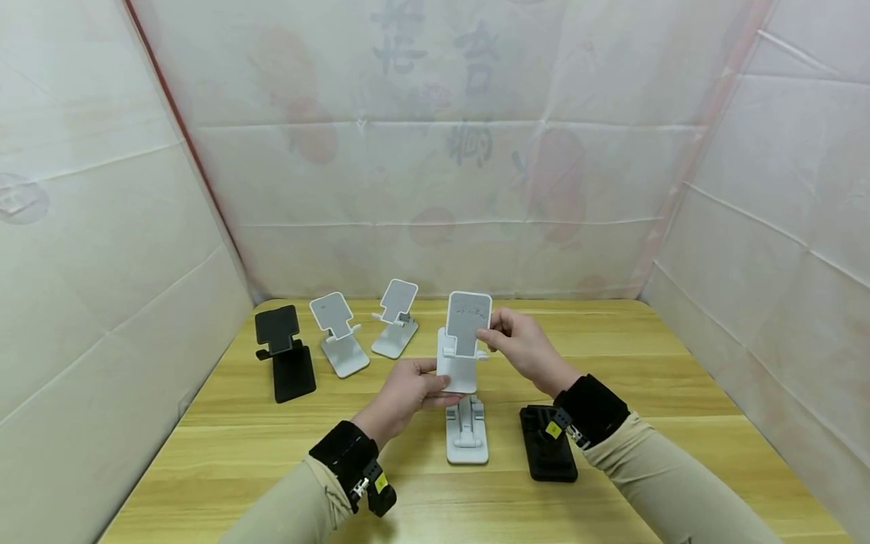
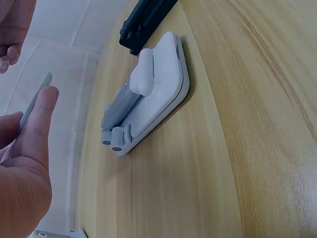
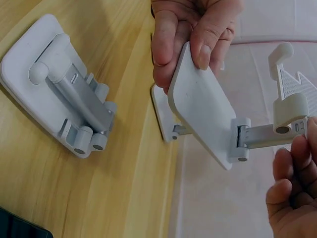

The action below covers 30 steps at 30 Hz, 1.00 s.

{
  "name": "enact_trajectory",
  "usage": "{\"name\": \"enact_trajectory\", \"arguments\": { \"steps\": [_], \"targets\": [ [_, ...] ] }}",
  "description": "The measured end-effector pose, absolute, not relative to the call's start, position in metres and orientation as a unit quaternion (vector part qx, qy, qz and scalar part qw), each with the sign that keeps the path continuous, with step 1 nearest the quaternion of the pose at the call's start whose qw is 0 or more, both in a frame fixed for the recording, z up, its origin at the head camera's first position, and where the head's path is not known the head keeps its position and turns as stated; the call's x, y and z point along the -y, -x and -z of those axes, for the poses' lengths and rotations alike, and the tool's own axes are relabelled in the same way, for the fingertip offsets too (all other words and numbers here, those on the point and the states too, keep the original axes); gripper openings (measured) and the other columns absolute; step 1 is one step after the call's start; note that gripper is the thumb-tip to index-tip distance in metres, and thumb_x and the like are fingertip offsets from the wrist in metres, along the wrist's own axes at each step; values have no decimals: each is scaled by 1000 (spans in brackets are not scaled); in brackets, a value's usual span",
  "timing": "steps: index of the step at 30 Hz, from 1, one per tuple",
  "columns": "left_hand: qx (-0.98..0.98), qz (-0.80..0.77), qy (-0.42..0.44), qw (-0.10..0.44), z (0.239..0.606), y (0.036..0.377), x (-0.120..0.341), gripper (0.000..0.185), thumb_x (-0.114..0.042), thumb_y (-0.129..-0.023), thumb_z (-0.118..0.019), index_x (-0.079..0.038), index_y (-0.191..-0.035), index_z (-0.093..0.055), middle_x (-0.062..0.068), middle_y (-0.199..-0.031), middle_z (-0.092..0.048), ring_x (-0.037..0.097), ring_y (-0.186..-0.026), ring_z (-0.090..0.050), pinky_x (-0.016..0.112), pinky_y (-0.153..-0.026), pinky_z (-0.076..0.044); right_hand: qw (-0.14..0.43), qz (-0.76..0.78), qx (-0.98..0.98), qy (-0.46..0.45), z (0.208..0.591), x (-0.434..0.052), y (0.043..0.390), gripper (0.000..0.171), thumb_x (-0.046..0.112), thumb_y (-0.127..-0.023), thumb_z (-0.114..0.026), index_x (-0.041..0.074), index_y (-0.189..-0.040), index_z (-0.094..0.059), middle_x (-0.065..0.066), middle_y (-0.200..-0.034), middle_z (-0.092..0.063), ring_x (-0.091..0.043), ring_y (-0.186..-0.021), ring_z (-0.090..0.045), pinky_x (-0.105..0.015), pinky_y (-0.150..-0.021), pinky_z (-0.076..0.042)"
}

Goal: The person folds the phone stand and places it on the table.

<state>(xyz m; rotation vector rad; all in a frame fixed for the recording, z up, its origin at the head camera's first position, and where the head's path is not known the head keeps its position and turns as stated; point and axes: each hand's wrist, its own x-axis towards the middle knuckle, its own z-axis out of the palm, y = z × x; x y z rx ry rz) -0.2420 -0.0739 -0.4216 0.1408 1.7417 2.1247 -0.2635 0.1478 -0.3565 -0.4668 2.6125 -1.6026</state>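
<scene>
Left hand (image 1: pixel 408 393) grips base of a white phone stand (image 1: pixel 464 344), held up above the bench (image 1: pixel 680 363) approx. mid-front; right hand (image 1: pixel 523 346) pinches its top plate w/ fingertips. Under them, a folded white stand (image 1: pixel 467 432) lies flat, a folded black stand (image 1: pixel 547 444) just beside it at right. Farther back at left: black stand (image 1: pixel 284 351), then two white stands (image 1: pixel 337 335) (image 1: pixel 397 317), all opened upright.
</scene>
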Motion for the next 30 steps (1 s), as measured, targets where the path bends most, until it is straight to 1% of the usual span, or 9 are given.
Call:
{"name": "enact_trajectory", "arguments": {
  "steps": [4, 7, 11, 16, 18, 20, 24, 27, 30],
  "targets": [
    [-621, -757, -51, 195, 420, 241, 73, 43, 3, -100, -56, 15, -140, -50, 32, -117, -68, 32, -100, -74, 37, -88, -62, -3, 492, -855, 164, 357, -148, 263, 14, 18, -103, -63, 6, -100, -57, -14, -87, -57, -27, -77, -49, -33, -66, -40],
    [-621, -756, -54, 199, 419, 240, 72, 42, 3, -100, -56, 16, -140, -50, 32, -115, -69, 32, -98, -75, 37, -88, -63, -21, 470, -865, 174, 360, -149, 265, 12, 17, -104, -62, 6, -101, -58, -9, -88, -59, -24, -78, -49, -34, -69, -43],
    [-623, -754, -58, 201, 418, 238, 71, 42, 4, -100, -55, 16, -140, -50, 31, -115, -69, 31, -98, -75, 37, -88, -63, -52, 446, -871, 198, 363, -150, 266, 9, 14, -103, -64, 5, -105, -60, -8, -90, -65, -21, -80, -54, -35, -75, -48],
    [-623, -753, -58, 202, 417, 237, 71, 41, 3, -100, -55, 16, -139, -51, 31, -115, -69, 31, -99, -75, 37, -89, -63, -100, 407, -878, 231, 367, -150, 267, 9, 10, -101, -65, 4, -106, -62, -3, -86, -65, -17, -74, -52, -33, -68, -46],
    [-624, -753, -58, 202, 417, 237, 70, 40, 3, -100, -55, 16, -138, -51, 31, -115, -70, 31, -98, -75, 37, -88, -63, -119, 390, -881, 241, 368, -150, 268, 9, 9, -100, -66, 4, -107, -62, -3, -86, -64, -16, -72, -52, -32, -66, -46],
    [-625, -751, -58, 202, 417, 236, 70, 39, 3, -100, -55, 16, -138, -52, 30, -114, -70, 30, -98, -75, 37, -88, -63, -142, 370, -882, 254, 370, -149, 269, 11, 8, -99, -67, 3, -108, -63, -4, -88, -67, -16, -75, -58, -32, -67, -50],
    [-627, -750, -62, 202, 418, 235, 69, 38, 3, -100, -55, 16, -136, -54, 30, -115, -70, 30, -98, -75, 37, -88, -63, -184, 337, -880, 281, 373, -150, 273, 16, 7, -97, -68, 2, -113, -64, -10, -98, -71, -21, -86, -69, -36, -71, -59],
    [-625, -751, -68, 202, 419, 234, 69, 37, 4, -100, -55, 16, -135, -55, 30, -115, -69, 32, -100, -74, 37, -89, -63, -208, 315, -877, 297, 376, -152, 274, 18, 6, -97, -69, 2, -114, -64, -12, -102, -70, -23, -89, -69, -37, -72, -59],
    [-624, -751, -71, 203, 419, 233, 68, 37, 4, -100, -55, 16, -134, -55, 30, -116, -69, 33, -101, -74, 38, -89, -62, -233, 296, -873, 311, 378, -153, 276, 18, 5, -95, -70, 3, -112, -65, -12, -101, -69, -24, -88, -67, -37, -69, -58]
  ]
}}
